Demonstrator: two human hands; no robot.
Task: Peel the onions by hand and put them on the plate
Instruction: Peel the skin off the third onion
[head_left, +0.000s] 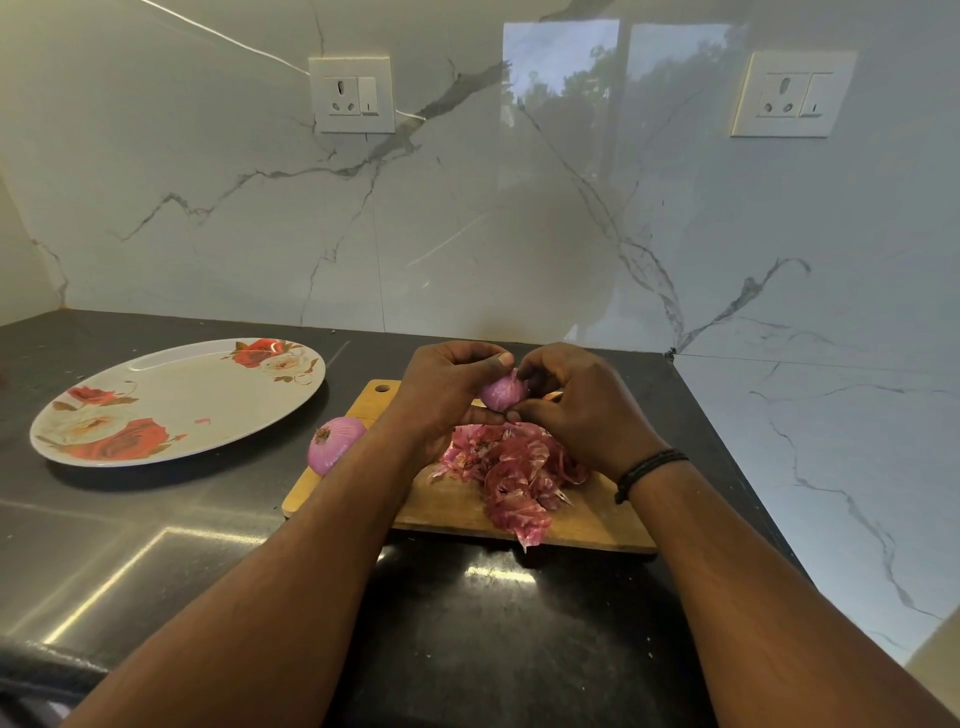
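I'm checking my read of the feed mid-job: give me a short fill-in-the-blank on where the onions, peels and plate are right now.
1. Both hands, left hand and right hand, hold one small ____ above the cutting board.
2. The pile of peels lies on the ____.
3. The second onion sits at the board's ____ edge, near the left forearm.
4. The number of onions on the plate is ____.

Missing words: onion; cutting board; left; zero
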